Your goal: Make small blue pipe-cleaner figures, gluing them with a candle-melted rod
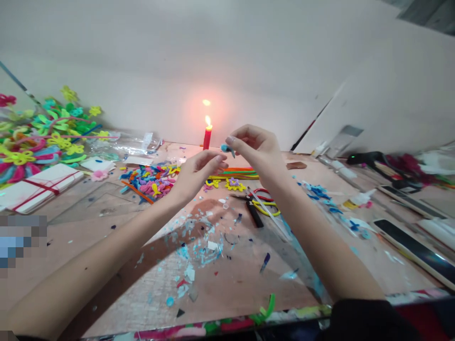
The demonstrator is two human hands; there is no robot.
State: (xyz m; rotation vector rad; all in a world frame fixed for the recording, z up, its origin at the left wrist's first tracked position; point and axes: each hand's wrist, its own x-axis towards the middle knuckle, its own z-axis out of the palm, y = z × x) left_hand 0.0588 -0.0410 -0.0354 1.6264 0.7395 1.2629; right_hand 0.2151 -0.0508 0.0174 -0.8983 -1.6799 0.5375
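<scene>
My right hand (254, 144) pinches a small blue piece (226, 148) with a dark part between thumb and forefinger; its exact kind is too small to tell. Just below and left of it is my left hand (204, 169), its fingers loosely curved and apart, with nothing visible in them. Behind both hands a lit red candle (206, 137) stands upright by the wall. Under my hands lie bundled orange, green and yellow pipe cleaners (231, 173) and a yellow flower with a purple centre (234, 183).
Pliers (255, 213) and scissors (266, 203) lie mid-table among blue scraps (208, 246). Small coloured pieces (151, 182) are heaped left of centre, pipe-cleaner flowers (59, 142) and a white box (39, 187) farther left. A phone (415, 246) and a black glue gun (377, 166) are at right.
</scene>
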